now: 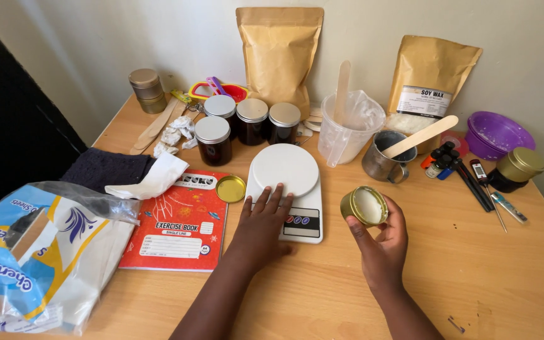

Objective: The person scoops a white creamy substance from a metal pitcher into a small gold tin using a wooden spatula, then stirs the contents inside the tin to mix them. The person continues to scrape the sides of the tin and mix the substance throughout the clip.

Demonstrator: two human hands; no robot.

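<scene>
My right hand [382,242] holds a small gold tin [364,205] tilted up, with pale wax inside. It hangs just right of a white kitchen scale [288,171]. My left hand [260,221] lies flat with fingers spread on the scale's front left edge, beside its display. A loose gold lid [230,188] rests on the corner of a red exercise book [181,221], just left of the scale.
Behind the scale stand several dark jars [252,119] with silver lids, a plastic jug [349,129] with a wooden stick, a metal cup [385,157] with a spatula, and two brown pouches [279,50]. A plastic bag [39,252] lies left; purple bowl [497,132] and gold-lidded jar [516,169] right.
</scene>
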